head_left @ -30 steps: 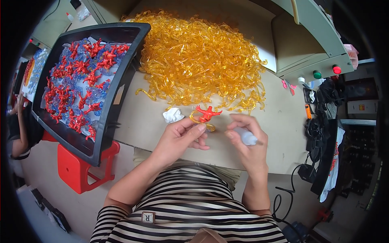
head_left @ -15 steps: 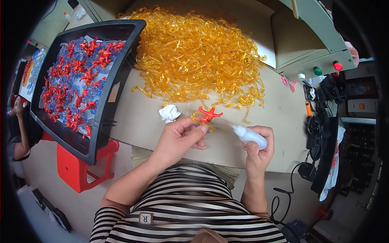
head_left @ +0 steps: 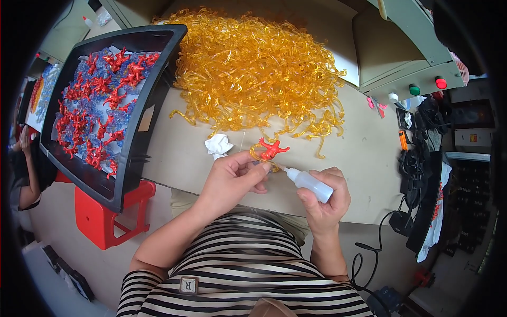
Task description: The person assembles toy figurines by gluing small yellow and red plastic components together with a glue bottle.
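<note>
Between the thumb and fingers of my left hand (head_left: 240, 175) is a small red figurine (head_left: 273, 149) with a curled yellow translucent piece (head_left: 254, 154) against it. The lower part of the figurine is hidden by my fingers. My right hand (head_left: 328, 203) is wrapped round a small translucent squeeze bottle (head_left: 312, 186) with a thin nozzle. The nozzle tip points left and lies at or very near the underside of the figurine; contact cannot be made out. A crumpled white tissue (head_left: 218, 145) rests on the table just beyond my left hand.
A big heap of yellow translucent curled pieces (head_left: 253, 74) covers the far table (head_left: 364, 174). At left, a black tray (head_left: 138, 124) holds many red and blue figurines above a red stool (head_left: 95, 219). Right are green and red buttons (head_left: 414, 89), pink scissors (head_left: 376, 106) and black cables (head_left: 417, 169).
My right hand has moved left with the squeeze bottle, bringing its nozzle from a short distance away up to the figurine. My left hand has stayed almost still.
</note>
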